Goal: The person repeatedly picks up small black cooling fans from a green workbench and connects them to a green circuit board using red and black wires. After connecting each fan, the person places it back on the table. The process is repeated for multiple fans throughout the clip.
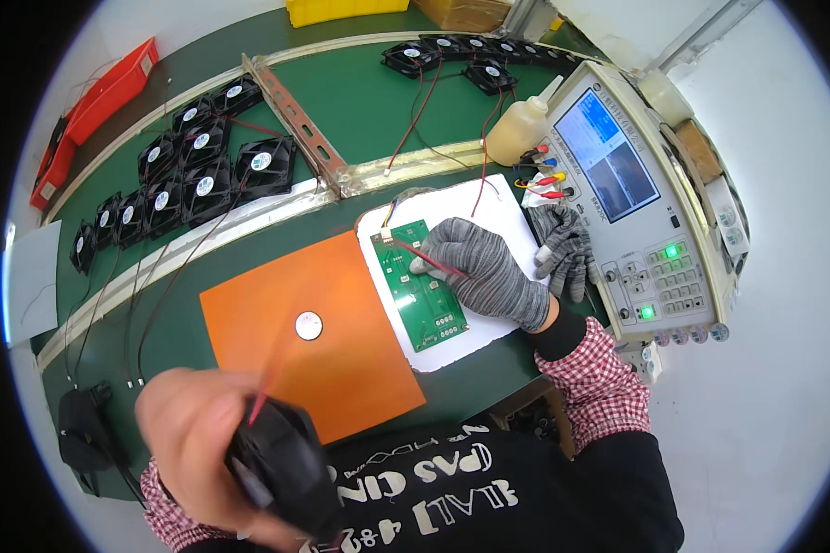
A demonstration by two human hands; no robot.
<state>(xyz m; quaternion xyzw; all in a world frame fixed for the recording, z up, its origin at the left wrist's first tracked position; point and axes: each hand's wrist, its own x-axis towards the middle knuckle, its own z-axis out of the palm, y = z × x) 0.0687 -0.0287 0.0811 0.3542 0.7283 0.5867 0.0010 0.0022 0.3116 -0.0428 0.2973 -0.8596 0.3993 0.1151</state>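
Note:
My left hand [198,433], bare and blurred by motion, grips a black cooling fan [290,470] low in front of my body. A red lead rises from that fan over the orange mat [341,378]. My right hand [480,267], in a grey knit glove, rests over the green circuit board [424,313], its fingers bent together. A red lead [429,259] runs from near the white connector [385,236] at the board's upper left corner across the glove. What the right fingertips pinch, if anything, is hidden. The board lies on a white pad [489,336].
Black fans [203,184] with leads stand in rows at left; more fans [498,51] line the back right. A metal rail [295,124] divides the bench. A tester [632,203], a squeeze bottle [516,129] and a loose grey glove [564,247] stand right; red bins [111,92] sit far left.

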